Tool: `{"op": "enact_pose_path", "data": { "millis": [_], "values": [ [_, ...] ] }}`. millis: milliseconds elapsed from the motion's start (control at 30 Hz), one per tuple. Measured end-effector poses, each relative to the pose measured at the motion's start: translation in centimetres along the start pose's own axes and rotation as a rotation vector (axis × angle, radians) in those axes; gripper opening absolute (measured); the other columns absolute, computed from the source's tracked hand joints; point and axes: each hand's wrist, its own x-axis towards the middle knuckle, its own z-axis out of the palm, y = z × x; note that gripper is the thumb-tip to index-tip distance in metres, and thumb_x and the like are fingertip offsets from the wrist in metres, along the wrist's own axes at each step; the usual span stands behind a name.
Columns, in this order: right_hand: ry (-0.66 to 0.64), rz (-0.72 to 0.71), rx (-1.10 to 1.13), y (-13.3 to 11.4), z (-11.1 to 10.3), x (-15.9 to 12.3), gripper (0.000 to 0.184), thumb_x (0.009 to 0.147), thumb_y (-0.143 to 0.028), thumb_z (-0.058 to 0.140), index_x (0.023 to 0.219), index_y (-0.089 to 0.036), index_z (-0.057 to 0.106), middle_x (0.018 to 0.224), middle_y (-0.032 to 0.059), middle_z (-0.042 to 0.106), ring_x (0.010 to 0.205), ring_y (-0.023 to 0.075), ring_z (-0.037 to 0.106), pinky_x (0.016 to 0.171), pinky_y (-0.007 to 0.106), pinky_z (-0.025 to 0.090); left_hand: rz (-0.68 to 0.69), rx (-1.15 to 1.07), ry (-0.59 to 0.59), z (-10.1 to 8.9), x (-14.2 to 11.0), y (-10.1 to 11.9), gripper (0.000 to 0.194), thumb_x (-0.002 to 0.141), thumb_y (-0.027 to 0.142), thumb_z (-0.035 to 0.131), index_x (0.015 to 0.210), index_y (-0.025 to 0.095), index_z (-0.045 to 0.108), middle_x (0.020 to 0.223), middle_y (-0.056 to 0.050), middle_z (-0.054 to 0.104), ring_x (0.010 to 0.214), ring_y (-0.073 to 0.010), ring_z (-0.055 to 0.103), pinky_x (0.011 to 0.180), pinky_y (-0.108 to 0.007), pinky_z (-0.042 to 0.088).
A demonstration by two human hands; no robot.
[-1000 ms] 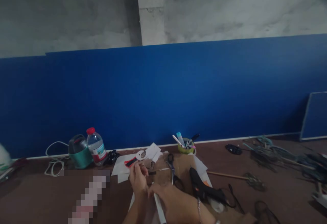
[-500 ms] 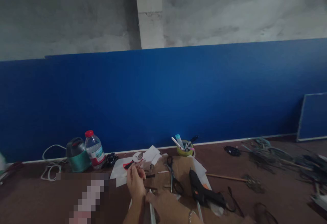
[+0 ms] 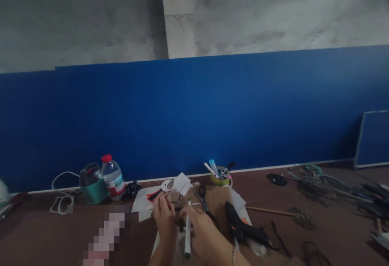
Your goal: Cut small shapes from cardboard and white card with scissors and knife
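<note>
My right hand [image 3: 203, 228] is closed around a white marker-like stick [image 3: 187, 235] with a dark lower end. My left hand [image 3: 164, 212] is just to the left, its fingers bent and pressed together; whatever they pinch is hidden. Both hands are over a brown cardboard sheet [image 3: 221, 196] on the table. Dark-handled scissors [image 3: 201, 193] lie beyond my right hand, partly covered by it. To the right rests a black glue gun [image 3: 243, 226]. White paper pieces [image 3: 142, 201] and a red-and-black tool [image 3: 154, 195] lie past my left hand.
A red-capped bottle [image 3: 113, 179] and a teal container [image 3: 93, 189] stand at the left, beside a white cable [image 3: 60, 201]. A green cup of pens [image 3: 220, 180] stands by the blue wall [image 3: 194, 116]. Tangled wires [image 3: 322, 183] and a wooden stick [image 3: 270, 210] lie right.
My right hand has moved forward and the white stick in it now shows more fully between my hands. My left hand has shifted slightly right and stays closed.
</note>
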Motion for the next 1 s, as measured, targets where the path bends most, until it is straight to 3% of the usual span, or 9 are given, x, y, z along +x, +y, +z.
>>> {"op": "enact_pose_path", "data": {
  "millis": [133, 300, 400, 600, 767, 833, 933, 1000],
  "values": [
    [-0.052, 0.073, -0.115, 0.6, 0.4, 0.1, 0.041, 0.062, -0.003, 0.050, 0.099, -0.017, 0.058, 0.089, 0.0088, 0.067, 0.079, 0.0206, 0.061, 0.066, 0.026, 0.040, -0.072, -0.032, -0.013, 0.3, -0.5, -0.3, 0.033, 0.072, 0.045, 0.061, 0.092, 0.020, 0.057, 0.068, 0.001, 0.058, 0.050, -0.0093, 0.053, 0.040, -0.017, 0.037],
    [-0.146, -0.118, -0.158, 0.2, 1.2, 0.0, 0.047, 0.061, -0.004, 0.051, 0.106, -0.016, 0.056, 0.100, 0.0103, 0.065, 0.094, 0.0238, 0.056, 0.076, 0.028, 0.042, -0.091, -0.074, -0.070, 0.2, -0.4, -0.5, 0.033, 0.068, 0.047, 0.064, 0.086, 0.020, 0.055, 0.057, 0.007, 0.052, 0.035, -0.0041, 0.038, 0.033, -0.016, 0.027],
    [-0.203, -0.142, -0.294, 0.3, 1.7, 0.2, 0.053, 0.058, -0.004, 0.054, 0.110, -0.014, 0.056, 0.102, 0.0125, 0.066, 0.097, 0.0276, 0.055, 0.081, 0.033, 0.042, -0.113, -0.091, -0.035, 0.1, 0.1, -0.6, 0.039, 0.061, 0.051, 0.067, 0.082, 0.020, 0.054, 0.052, 0.008, 0.051, 0.032, -0.0041, 0.037, 0.031, -0.016, 0.026],
    [-0.152, -0.114, -0.433, 0.7, 3.2, 0.5, 0.052, 0.063, -0.006, 0.055, 0.114, -0.014, 0.056, 0.102, 0.0160, 0.066, 0.098, 0.0288, 0.057, 0.080, 0.033, 0.044, -0.129, -0.088, -0.015, 0.3, 0.5, -0.7, 0.045, 0.056, 0.051, 0.070, 0.084, 0.020, 0.054, 0.050, 0.008, 0.053, 0.032, -0.0052, 0.041, 0.031, -0.015, 0.027],
    [-0.175, -0.075, -0.419, 0.4, 2.7, 0.4, 0.053, 0.064, -0.006, 0.055, 0.116, -0.013, 0.054, 0.103, 0.0169, 0.066, 0.095, 0.0290, 0.061, 0.077, 0.032, 0.045, -0.108, -0.062, -0.066, 0.2, 0.2, -0.7, 0.040, 0.061, 0.053, 0.067, 0.078, 0.020, 0.053, 0.045, 0.008, 0.049, 0.029, -0.0051, 0.035, 0.030, -0.016, 0.024],
    [-0.150, -0.038, -0.355, 0.4, 2.1, 0.3, 0.050, 0.061, -0.003, 0.053, 0.110, -0.013, 0.055, 0.101, 0.0155, 0.067, 0.091, 0.0275, 0.062, 0.074, 0.031, 0.045, -0.089, -0.030, -0.073, 0.2, -0.1, -0.6, 0.036, 0.066, 0.052, 0.064, 0.078, 0.020, 0.054, 0.046, 0.008, 0.049, 0.031, -0.0055, 0.035, 0.031, -0.017, 0.026],
    [-0.002, 0.003, -0.163, 0.6, 1.0, 0.3, 0.045, 0.062, 0.002, 0.046, 0.103, -0.015, 0.054, 0.095, 0.0115, 0.067, 0.084, 0.0213, 0.063, 0.070, 0.027, 0.044, -0.047, 0.008, -0.077, 0.2, -1.0, -0.2, 0.030, 0.071, 0.049, 0.061, 0.076, 0.019, 0.055, 0.053, 0.006, 0.052, 0.041, -0.0073, 0.044, 0.040, -0.018, 0.036],
    [0.104, 0.002, -0.036, 0.7, 0.5, 0.3, 0.044, 0.065, 0.003, 0.042, 0.102, -0.016, 0.052, 0.092, 0.0094, 0.066, 0.081, 0.0184, 0.062, 0.071, 0.025, 0.043, 0.007, 0.079, -0.171, 0.2, -1.7, 0.2, 0.031, 0.075, 0.049, 0.058, 0.070, 0.019, 0.054, 0.051, 0.007, 0.048, 0.043, -0.0085, 0.044, 0.043, -0.019, 0.037]
  ]
}}
